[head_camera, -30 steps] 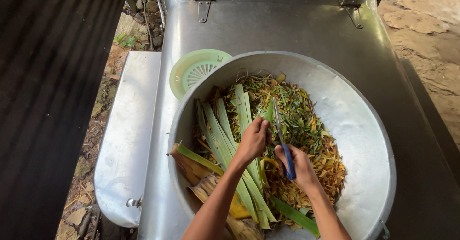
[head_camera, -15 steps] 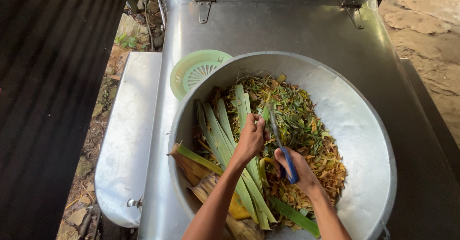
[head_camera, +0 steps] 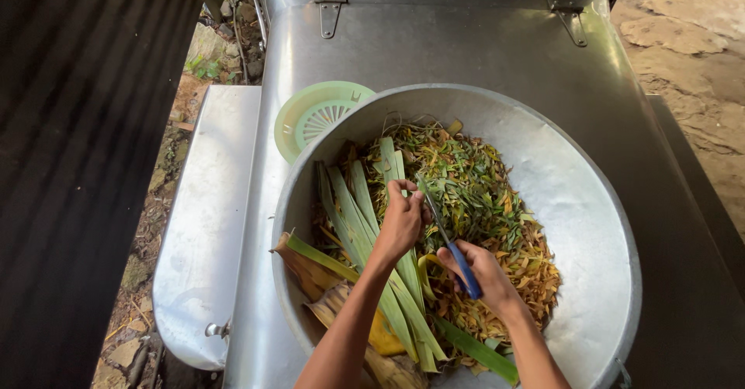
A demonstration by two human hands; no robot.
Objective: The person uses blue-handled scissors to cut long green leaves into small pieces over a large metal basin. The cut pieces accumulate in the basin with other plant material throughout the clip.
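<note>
Steel lid point(head_camera: 466, 47) carries metal basin point(head_camera: 590, 203), green strainer point(head_camera: 310, 113).

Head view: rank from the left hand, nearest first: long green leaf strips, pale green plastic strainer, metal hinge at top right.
1. Long green leaf strips: under the left hand, touching it.
2. Pale green plastic strainer: up-left, behind the basin rim.
3. Metal hinge at top right: far up-right, on the lid.

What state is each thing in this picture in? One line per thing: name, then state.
Left hand: gripping a long green leaf.
Right hand: holding a blue-handled knife, blade at the leaf.
Metal basin: part full of chopped leaves.
Green strainer: lying flat, partly behind the basin.
</note>
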